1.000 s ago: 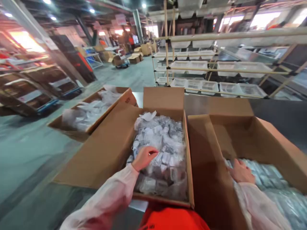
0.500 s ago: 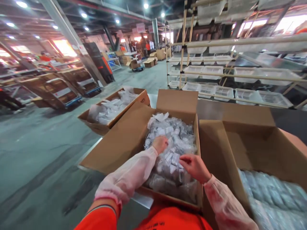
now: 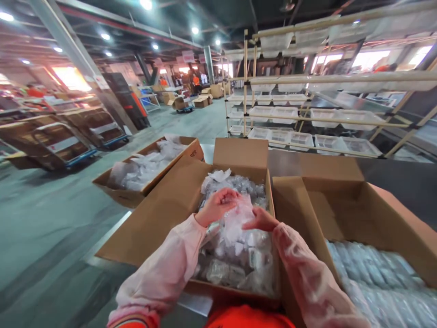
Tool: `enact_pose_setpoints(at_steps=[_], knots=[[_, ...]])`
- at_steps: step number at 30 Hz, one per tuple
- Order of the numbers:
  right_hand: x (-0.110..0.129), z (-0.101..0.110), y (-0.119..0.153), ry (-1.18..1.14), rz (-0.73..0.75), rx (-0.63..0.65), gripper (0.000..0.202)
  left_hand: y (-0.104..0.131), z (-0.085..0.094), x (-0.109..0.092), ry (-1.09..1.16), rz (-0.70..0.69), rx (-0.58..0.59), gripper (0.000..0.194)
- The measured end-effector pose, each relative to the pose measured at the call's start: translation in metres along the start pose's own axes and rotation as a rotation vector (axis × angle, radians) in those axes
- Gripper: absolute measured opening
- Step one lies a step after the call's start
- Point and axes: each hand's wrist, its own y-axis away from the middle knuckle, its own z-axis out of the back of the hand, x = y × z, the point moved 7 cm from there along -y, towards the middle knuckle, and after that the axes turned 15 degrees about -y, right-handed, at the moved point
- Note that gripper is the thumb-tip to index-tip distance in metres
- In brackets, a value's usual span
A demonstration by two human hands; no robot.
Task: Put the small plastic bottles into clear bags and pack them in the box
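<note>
Over the middle cardboard box (image 3: 241, 149), my two hands are raised around a thin, translucent plastic bag (image 3: 239, 218). My left hand (image 3: 218, 204) pinches its upper left part with bent fingers. On the other side, my right hand (image 3: 261, 218) grips the bag's right edge between thumb and fingers. What the bag contains, if anything, I cannot make out. Beneath lie many small clear plastic packets (image 3: 225, 272), some with white labels, filling the box loosely.
To the right, an open carton (image 3: 336, 191) holds rows of clear wrapped items (image 3: 378, 269). A smaller box (image 3: 170, 177) of crumpled clear bags stands at left. Behind are racks with white trays (image 3: 331, 116). Carts with cartons (image 3: 61, 141) and several people are farther off.
Both hands have come up and closer together, and the translucent bag is now lifted between them. The view has shifted slightly to the right.
</note>
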Motion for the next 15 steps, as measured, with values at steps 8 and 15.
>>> enact_pose_setpoints(at_steps=[8,15], knots=[[0.011,0.013,0.032,-0.3,-0.093,-0.227,0.057,0.029,-0.045,0.043,0.151,0.183,0.199,0.048],[0.063,0.076,0.059,-0.632,0.138,-0.591,0.04,0.052,-0.059,0.067,0.166,0.339,0.153,0.058]])
